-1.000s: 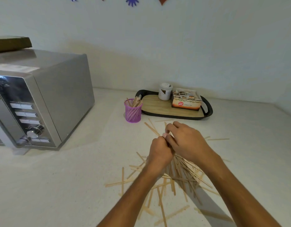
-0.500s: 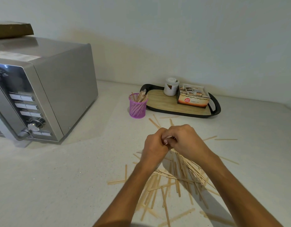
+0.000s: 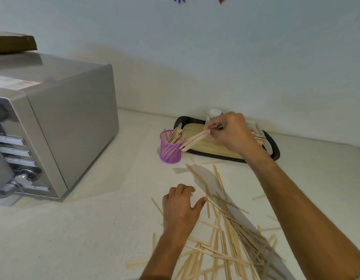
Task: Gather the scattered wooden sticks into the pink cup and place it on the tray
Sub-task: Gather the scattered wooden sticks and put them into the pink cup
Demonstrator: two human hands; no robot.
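Note:
A pink mesh cup (image 3: pixel 170 150) stands on the counter just left of the tray (image 3: pixel 275 147), with several wooden sticks upright in it. My right hand (image 3: pixel 232 132) pinches a small bundle of sticks (image 3: pixel 194 140) that slants down toward the cup's right rim. Lower down, my left hand (image 3: pixel 182 207) hovers over the counter with fingers loosely curled and holds nothing. Many wooden sticks (image 3: pixel 228 235) lie scattered to its right and below it.
A silver microwave (image 3: pixel 53 126) fills the left side, with a brown box (image 3: pixel 13 42) on top. The black-rimmed tray has a wooden floor and carries a white container (image 3: pixel 214 113), partly behind my right hand. A wall runs behind the counter.
My hands were together over the stick pile. My right hand has moved up and away to beside the cup with a bundle of sticks. My left hand has stayed low and let go.

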